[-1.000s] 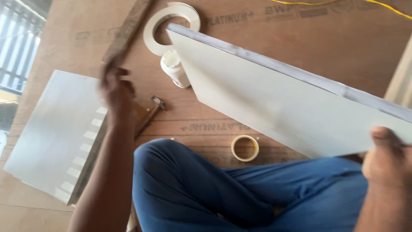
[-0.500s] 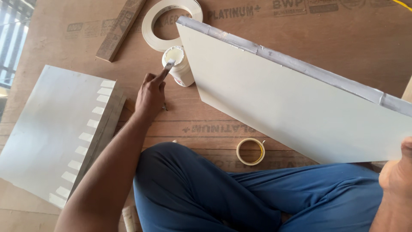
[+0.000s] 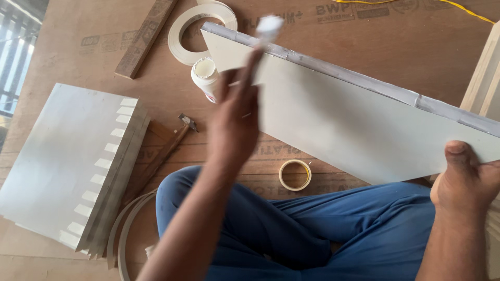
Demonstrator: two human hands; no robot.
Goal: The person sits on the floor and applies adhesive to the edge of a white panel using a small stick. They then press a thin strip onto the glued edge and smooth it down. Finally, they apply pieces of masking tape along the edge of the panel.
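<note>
On brown plywood floor (image 3: pixel 78 31), stacked panels (image 3: pixel 67 161)

Two hands are in view: the left hand (image 3: pixel 237 122) gripping one white-tipped applicator stick (image 3: pixel 260 47), the right hand (image 3: pixel 466 182) gripping one large white laminated board (image 3: pixel 344 119). Just beyond the left hand's grip stands one open white glue bottle (image 3: pixel 204 78). Past it lies one coil of white edge banding (image 3: pixel 195 26); a second coil (image 3: pixel 125 234) lies below the stack. One stack of white panels (image 3: pixel 67 161), one hammer (image 3: pixel 166 151), one wooden strip (image 3: pixel 146 36), one tape roll (image 3: pixel 295 174).
</note>
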